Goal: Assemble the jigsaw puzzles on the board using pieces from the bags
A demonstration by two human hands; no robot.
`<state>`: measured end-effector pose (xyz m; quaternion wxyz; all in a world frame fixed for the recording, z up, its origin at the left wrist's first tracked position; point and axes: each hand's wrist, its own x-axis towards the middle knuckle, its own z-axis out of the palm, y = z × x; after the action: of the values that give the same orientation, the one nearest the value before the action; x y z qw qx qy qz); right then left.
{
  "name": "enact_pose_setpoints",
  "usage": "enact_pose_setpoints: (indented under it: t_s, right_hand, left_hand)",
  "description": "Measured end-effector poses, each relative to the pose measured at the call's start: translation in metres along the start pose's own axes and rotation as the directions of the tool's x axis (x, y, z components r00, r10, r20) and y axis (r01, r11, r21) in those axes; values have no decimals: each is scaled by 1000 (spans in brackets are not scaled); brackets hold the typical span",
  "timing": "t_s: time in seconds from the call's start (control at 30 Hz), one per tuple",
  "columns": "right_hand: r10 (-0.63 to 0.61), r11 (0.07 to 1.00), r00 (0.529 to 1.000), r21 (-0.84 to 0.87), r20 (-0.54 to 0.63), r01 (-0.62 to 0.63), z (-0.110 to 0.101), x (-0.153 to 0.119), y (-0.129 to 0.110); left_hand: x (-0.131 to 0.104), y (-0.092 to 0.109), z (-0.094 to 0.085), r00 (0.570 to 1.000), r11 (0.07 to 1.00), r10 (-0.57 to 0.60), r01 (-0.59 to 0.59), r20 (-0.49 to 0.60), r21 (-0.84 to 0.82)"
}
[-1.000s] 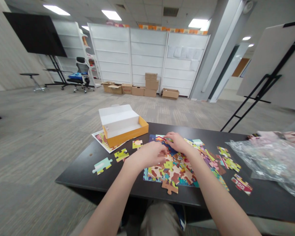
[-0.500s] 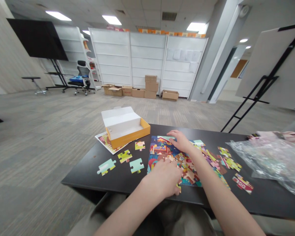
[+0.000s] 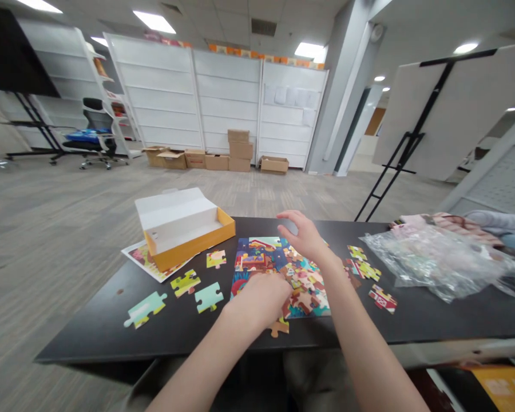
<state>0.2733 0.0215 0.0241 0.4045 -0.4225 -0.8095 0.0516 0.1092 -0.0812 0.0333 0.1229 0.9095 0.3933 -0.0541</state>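
A partly assembled jigsaw puzzle [image 3: 257,262] with a dark blue left side lies on the black table. Over its lower middle, my left hand [image 3: 264,294] is closed, knuckles up; its fingertips and anything in them are hidden. My right hand [image 3: 302,233] is at the puzzle's far edge, thumb and fingers apart, holding nothing. Loose pieces are heaped on the puzzle's right part, between and under my arms. A tan puzzle piece [image 3: 280,327] lies at the near edge, just below my left hand. To the left are a mint piece [image 3: 209,297] and a yellow-green piece [image 3: 185,282].
An open yellow box [image 3: 193,243] rests on a picture sheet [image 3: 141,257] at the table's left. On the right lie a red barn piece [image 3: 383,298], a crumpled clear plastic bag [image 3: 438,257] and folded cloth [image 3: 450,223]. Cardboard boxes [image 3: 240,150] stand by the far shelves.
My view has turned to the right. The fingers of my left hand, stretched over the pieces before, are now curled in. My right hand's thumb and fingers have spread farther apart.
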Motion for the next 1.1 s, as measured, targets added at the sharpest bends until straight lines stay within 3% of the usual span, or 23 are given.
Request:
enact_pose_setpoints:
  t_s: [0.23, 0.37, 0.53, 0.67, 0.73, 0.8, 0.93, 1.1]
  right_hand:
    - [87, 996, 994, 3, 64, -88, -16, -26, -5]
    - [240, 971, 953, -65, 187, -232, -56, -49, 9]
    - [540, 833, 835, -208, 102, -513, -132, -93, 41]
    - [738, 660, 658, -364, 150, -657, -171, -134, 64]
    - [790, 594, 594, -434, 155, -677, -177, -152, 72]
    - [808, 566, 564, -497, 173, -658, -174, -165, 76]
    - [810, 526, 562, -629, 166, -572, -158, -176, 74]
    - [827, 467, 546, -705, 135, -533, -149, -169, 63]
  left_hand:
    - [10, 2, -2, 999, 998, -43, 42, 24, 52]
    - [16, 3, -4, 996, 997, -65, 63, 62, 42]
    - [21, 3, 0, 995, 995, -75, 71, 59, 62]
    - [20, 1, 3, 997, 997, -62, 60, 42, 54]
    - [20, 1, 5, 999, 998, -44, 43, 17, 49]
    - [21, 0, 9, 1000, 999, -12, 12, -12, 47]
    - [25, 1, 15, 998, 999, 43, -42, -40, 33]
    - [29, 4, 11, 999, 999, 34, -34, 9, 12]
